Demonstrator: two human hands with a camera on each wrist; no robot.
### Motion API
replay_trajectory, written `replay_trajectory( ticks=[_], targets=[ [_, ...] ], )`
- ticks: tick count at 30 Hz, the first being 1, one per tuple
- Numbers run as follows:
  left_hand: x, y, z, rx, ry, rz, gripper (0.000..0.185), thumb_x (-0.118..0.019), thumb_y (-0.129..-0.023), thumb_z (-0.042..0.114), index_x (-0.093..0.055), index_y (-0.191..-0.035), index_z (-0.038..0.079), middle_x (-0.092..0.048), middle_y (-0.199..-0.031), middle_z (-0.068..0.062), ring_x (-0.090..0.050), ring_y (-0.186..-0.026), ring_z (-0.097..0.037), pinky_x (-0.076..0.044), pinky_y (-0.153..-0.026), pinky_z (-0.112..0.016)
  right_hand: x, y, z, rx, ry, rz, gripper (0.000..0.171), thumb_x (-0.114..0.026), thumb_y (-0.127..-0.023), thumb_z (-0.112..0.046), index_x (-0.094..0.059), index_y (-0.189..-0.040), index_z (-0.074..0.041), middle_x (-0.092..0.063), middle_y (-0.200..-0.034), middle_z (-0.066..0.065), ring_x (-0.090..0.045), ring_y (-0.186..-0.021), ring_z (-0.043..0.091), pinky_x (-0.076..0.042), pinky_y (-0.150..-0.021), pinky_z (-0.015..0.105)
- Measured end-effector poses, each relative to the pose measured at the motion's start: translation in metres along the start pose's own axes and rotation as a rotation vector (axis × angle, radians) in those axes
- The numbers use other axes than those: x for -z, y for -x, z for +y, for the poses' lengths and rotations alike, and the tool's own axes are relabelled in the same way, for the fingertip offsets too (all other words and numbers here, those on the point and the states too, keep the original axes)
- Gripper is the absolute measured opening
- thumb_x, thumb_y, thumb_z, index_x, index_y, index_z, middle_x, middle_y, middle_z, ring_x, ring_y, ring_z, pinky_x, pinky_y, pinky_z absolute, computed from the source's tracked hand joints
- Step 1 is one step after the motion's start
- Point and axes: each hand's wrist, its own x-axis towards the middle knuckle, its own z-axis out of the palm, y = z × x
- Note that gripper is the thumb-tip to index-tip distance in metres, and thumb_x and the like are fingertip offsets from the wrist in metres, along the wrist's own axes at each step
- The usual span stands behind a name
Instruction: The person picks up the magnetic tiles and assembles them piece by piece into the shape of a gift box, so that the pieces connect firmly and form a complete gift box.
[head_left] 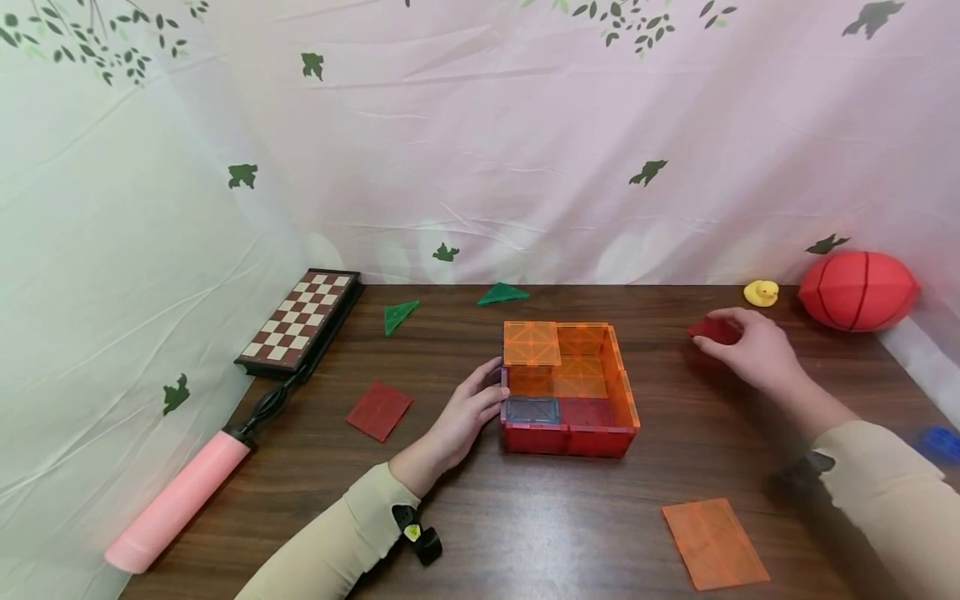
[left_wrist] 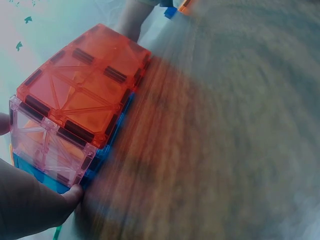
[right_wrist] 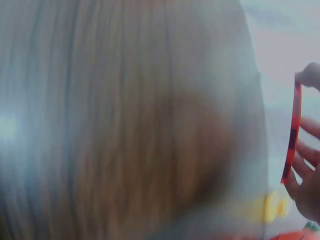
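A box of see-through magnetic tiles (head_left: 572, 442) has red and orange walls, and an orange square tile (head_left: 531, 343) lies across its back left corner. My left hand (head_left: 465, 412) holds the box's left side; in the left wrist view its thumb (left_wrist: 72, 197) is at the lower corner of a pale pink wall tile (left_wrist: 47, 142). Away to the right of the box, my right hand (head_left: 757, 350) pinches a red magnetic tile (head_left: 712, 332). That tile appears edge-on between thumb and fingers in the right wrist view.
A red square tile (head_left: 379, 411), two green triangle tiles (head_left: 400, 317) and an orange tile (head_left: 716, 543) lie around the box. Left are a chessboard (head_left: 303, 321) and a pink-handled tool (head_left: 180, 500). A yellow duck (head_left: 761, 292) and red ball (head_left: 858, 292) are at back right.
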Motion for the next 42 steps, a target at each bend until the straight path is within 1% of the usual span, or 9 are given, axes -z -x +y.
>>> replay_trajectory(
  ticks=[6, 9, 12, 18, 22, 26, 30, 35, 42],
  targets=[
    [0.0, 0.001, 0.0, -0.008, 0.001, 0.001, 0.067, -0.052, -0.098, 0.011, -0.026, -0.159, 0.001, -0.027, -0.162, -0.023, -0.032, -0.146, -0.038, -0.028, -0.117, -0.053, -0.008, 0.0, -0.049, 0.114, -0.088, -0.083, 0.058, -0.075, -0.093, -0.035, -0.055, -0.138, -0.004, -0.052, -0.136, 0.025, -0.049, -0.116, 0.043, -0.044, -0.093, 0.061],
    [0.0, 0.001, 0.0, -0.01, 0.0, 0.001, 0.067, -0.053, -0.098, 0.011, -0.026, -0.159, 0.001, -0.028, -0.161, -0.022, -0.033, -0.145, -0.038, -0.028, -0.117, -0.053, -0.011, 0.002, -0.069, 0.162, -0.137, -0.106, 0.057, -0.078, -0.091, -0.033, -0.057, -0.138, -0.009, -0.053, -0.137, 0.02, -0.05, -0.115, 0.039, -0.046, -0.093, 0.059],
    [0.0, 0.001, 0.001, -0.013, -0.003, 0.001, 0.067, -0.053, -0.098, 0.012, -0.026, -0.159, 0.001, -0.028, -0.161, -0.023, -0.034, -0.145, -0.038, -0.028, -0.117, -0.053, -0.015, 0.001, -0.087, 0.242, -0.153, -0.117, 0.055, -0.08, -0.089, -0.031, -0.059, -0.137, -0.013, -0.054, -0.137, 0.015, -0.051, -0.115, 0.036, -0.05, -0.091, 0.058],
    [0.0, 0.001, 0.0, -0.026, -0.01, -0.012, 0.069, -0.055, -0.098, 0.014, -0.026, -0.159, 0.001, -0.028, -0.161, -0.024, -0.035, -0.144, -0.039, -0.029, -0.117, -0.052, -0.026, -0.008, -0.113, 0.476, -0.119, -0.093, 0.054, -0.086, -0.082, -0.016, -0.064, -0.131, -0.013, -0.059, -0.134, 0.008, -0.05, -0.118, 0.028, -0.052, -0.089, 0.053],
    [0.0, 0.001, -0.001, -0.026, -0.007, -0.015, 0.069, -0.055, -0.098, 0.014, -0.026, -0.159, 0.001, -0.028, -0.161, -0.024, -0.035, -0.144, -0.039, -0.029, -0.117, -0.052, -0.035, -0.013, -0.126, 0.563, -0.114, -0.108, 0.052, -0.087, -0.079, -0.016, -0.067, -0.127, -0.012, -0.061, -0.132, 0.005, -0.051, -0.118, 0.024, -0.053, -0.085, 0.049],
    [0.001, 0.001, -0.001, -0.031, -0.008, -0.016, 0.069, -0.055, -0.097, 0.014, -0.026, -0.159, 0.001, -0.028, -0.161, -0.024, -0.035, -0.144, -0.039, -0.029, -0.117, -0.052, -0.042, -0.018, -0.135, 0.638, -0.111, -0.148, 0.049, -0.085, -0.079, -0.018, -0.068, -0.124, -0.012, -0.061, -0.132, 0.006, -0.05, -0.118, 0.025, -0.052, -0.085, 0.049],
    [0.001, 0.001, 0.0, -0.036, -0.007, -0.015, 0.069, -0.055, -0.097, 0.014, -0.027, -0.159, 0.001, -0.029, -0.161, -0.024, -0.035, -0.144, -0.04, -0.029, -0.117, -0.052, -0.048, -0.021, -0.142, 0.673, -0.107, -0.205, 0.048, -0.084, -0.08, -0.019, -0.068, -0.125, -0.012, -0.061, -0.132, 0.007, -0.05, -0.12, 0.027, -0.051, -0.089, 0.051],
    [0.001, 0.001, 0.0, -0.03, -0.012, -0.019, 0.068, -0.054, -0.098, 0.013, -0.027, -0.159, 0.002, -0.028, -0.161, -0.024, -0.035, -0.145, -0.039, -0.028, -0.117, -0.052, -0.053, -0.021, -0.146, 0.657, -0.08, -0.28, 0.049, -0.084, -0.08, -0.021, -0.068, -0.125, -0.012, -0.06, -0.134, 0.008, -0.047, -0.123, 0.027, -0.052, -0.091, 0.049],
    [0.001, 0.001, 0.001, -0.023, -0.022, -0.015, 0.066, -0.053, -0.098, 0.012, -0.027, -0.159, 0.001, -0.027, -0.162, -0.023, -0.032, -0.146, -0.038, -0.028, -0.117, -0.053, -0.055, -0.023, -0.146, 0.674, -0.118, -0.286, 0.05, -0.087, -0.078, -0.02, -0.067, -0.124, -0.014, -0.061, -0.132, 0.005, -0.047, -0.12, 0.025, -0.053, -0.089, 0.051]
  ],
)
